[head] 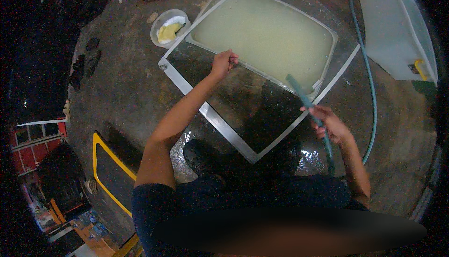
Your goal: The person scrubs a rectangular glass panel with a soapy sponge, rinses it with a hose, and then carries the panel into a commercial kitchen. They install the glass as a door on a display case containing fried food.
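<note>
My right hand [331, 125] is wrapped around a green hose [297, 87], its end aimed up and left over the near rim of a plastic tub. Pale, cloudy liquid fills the tub [263, 29]. A rectangular panel with a silver metal frame [224, 125] extends from before my feet towards the tub. Its side rails cross the tub's corners in view; whether mesh or glass fills it, I cannot tell. My left hand [223, 64] has curled fingers by the tub's near rim; whether it grips anything is unclear.
A round plastic bowl [170, 29] holds white suds and a yellow sponge or cloth. More hose [370, 81] curves along the right, beside a pale panel [386, 29]. A yellow-edged dark panel [114, 169] lies left. The concrete floor [182, 152] is wet around my shoes.
</note>
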A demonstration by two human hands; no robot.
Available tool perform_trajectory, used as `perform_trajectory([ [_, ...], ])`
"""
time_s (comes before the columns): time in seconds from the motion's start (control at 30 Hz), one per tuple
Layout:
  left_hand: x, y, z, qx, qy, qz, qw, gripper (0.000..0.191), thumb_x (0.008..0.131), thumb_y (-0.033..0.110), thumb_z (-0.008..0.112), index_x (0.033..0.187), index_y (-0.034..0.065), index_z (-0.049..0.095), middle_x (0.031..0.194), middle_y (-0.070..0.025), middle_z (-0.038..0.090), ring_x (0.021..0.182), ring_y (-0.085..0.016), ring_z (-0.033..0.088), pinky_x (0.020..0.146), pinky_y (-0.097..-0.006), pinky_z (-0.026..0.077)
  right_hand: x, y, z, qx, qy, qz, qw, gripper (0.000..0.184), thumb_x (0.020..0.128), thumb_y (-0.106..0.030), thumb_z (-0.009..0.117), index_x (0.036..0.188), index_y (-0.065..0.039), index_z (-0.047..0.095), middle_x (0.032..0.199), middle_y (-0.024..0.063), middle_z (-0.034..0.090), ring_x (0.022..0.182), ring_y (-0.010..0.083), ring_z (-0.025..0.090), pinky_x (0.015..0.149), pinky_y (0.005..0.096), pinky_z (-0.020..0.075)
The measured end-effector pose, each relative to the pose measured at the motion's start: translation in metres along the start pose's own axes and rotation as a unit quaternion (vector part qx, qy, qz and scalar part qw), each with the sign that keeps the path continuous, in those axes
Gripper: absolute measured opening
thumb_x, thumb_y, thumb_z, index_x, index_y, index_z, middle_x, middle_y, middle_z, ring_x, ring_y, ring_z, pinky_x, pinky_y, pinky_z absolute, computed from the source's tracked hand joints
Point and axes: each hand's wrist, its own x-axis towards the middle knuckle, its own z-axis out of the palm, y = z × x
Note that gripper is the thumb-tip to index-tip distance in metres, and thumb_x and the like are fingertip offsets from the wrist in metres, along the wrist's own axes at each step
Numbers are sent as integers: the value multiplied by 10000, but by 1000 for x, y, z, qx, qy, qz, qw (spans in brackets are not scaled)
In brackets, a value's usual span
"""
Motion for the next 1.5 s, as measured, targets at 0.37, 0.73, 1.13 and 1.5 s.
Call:
perform_trajectory([
  [0.37,-1,-3,-3,14,7,6,1000,362,918,340,424,838,47,621,646,-21,588,396,-75,376,345,-256,293,1,7,-21,30,133,-124,983,273,895,-289,532,1095,-108,578,584,13,476,390,81,400,335,215,320],
  [0.73,5,4,-6,17,2,-11,1000,338,909,336,437,828,66,623,642,-3,580,424,-70,388,377,-244,297,6,-3,-17,47,109,-76,990,307,898,-295,513,1147,-119,551,544,-10,396,376,43,323,337,187,246],
  [1.13,21,13,6,2,4,-9,1000,360,914,339,427,834,44,616,632,-21,582,391,-74,367,355,-252,278,11,-23,2,25,67,-101,992,316,914,-301,503,1158,-106,546,548,-19,403,383,45,337,347,196,262],
  [1.5,31,30,9,35,32,-9,999,305,898,303,434,842,72,625,628,8,568,452,-68,392,398,-242,301,67,27,31,-153,-82,-206,963,384,903,-316,533,1215,-95,496,691,-14,500,540,84,482,466,229,411],
])
